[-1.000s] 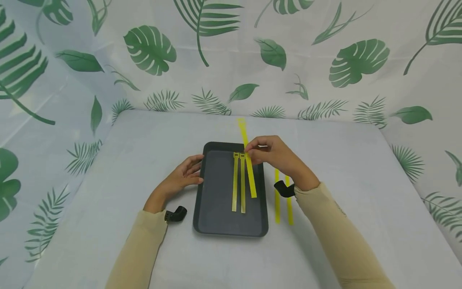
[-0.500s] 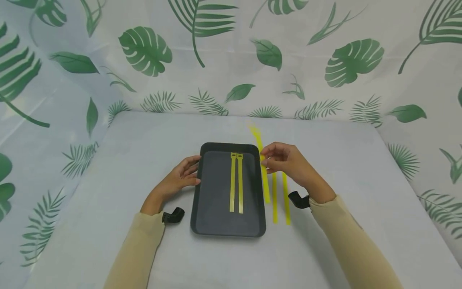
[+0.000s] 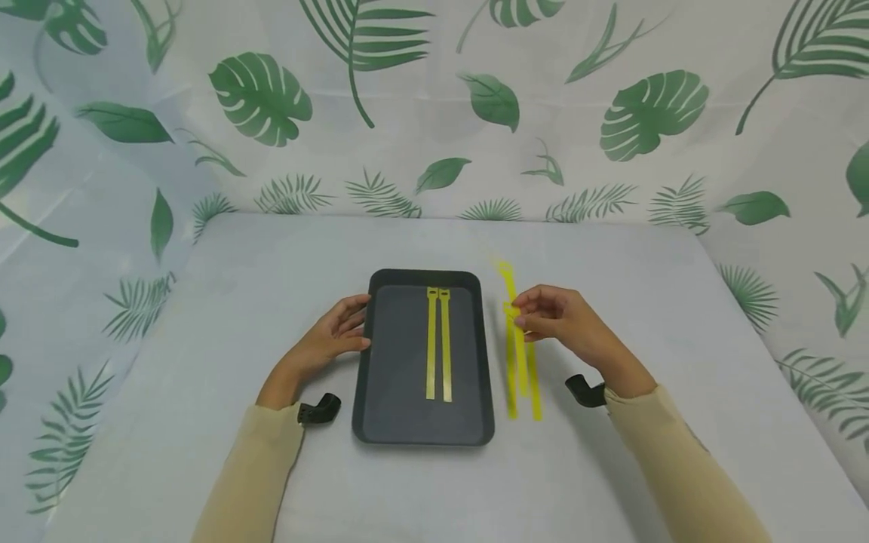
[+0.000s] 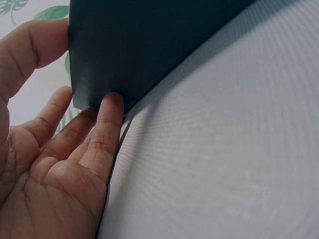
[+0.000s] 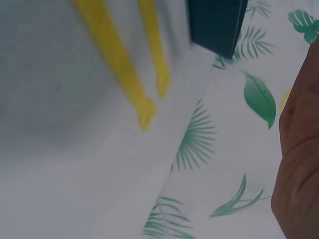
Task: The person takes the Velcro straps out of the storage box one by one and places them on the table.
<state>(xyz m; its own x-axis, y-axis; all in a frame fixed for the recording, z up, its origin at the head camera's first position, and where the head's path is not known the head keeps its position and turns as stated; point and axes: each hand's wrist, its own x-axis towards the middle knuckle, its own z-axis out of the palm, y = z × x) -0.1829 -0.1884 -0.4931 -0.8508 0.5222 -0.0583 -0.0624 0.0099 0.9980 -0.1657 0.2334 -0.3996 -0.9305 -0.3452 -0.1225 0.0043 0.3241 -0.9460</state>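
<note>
The right hand (image 3: 553,313) pinches a yellow strap (image 3: 521,369) near its middle, the slotted head pointing toward the worktop's far edge. The left hand (image 3: 339,332), well apart from it, has its fingers loosely extended, fingertips touching the outer left wall of a dark grey tray (image 3: 407,422). The right wrist view cuts off most of its hand, so the exact fingertip grip is hard to judge there.

Under and beside the held strap, to the right of the tray's right edge, a second pair of straps (image 3: 537,392) lies on the white worktop (image 3: 305,249). Inside the tray, right of centre, two side-by-side straps (image 3: 431,354) lie lengthwise, heads near its far edge. Beige sleeves (image 3: 258,452) cover both forearms; a leaf-print curtain (image 3: 407,128) hangs beyond the worktop's far edge.
</note>
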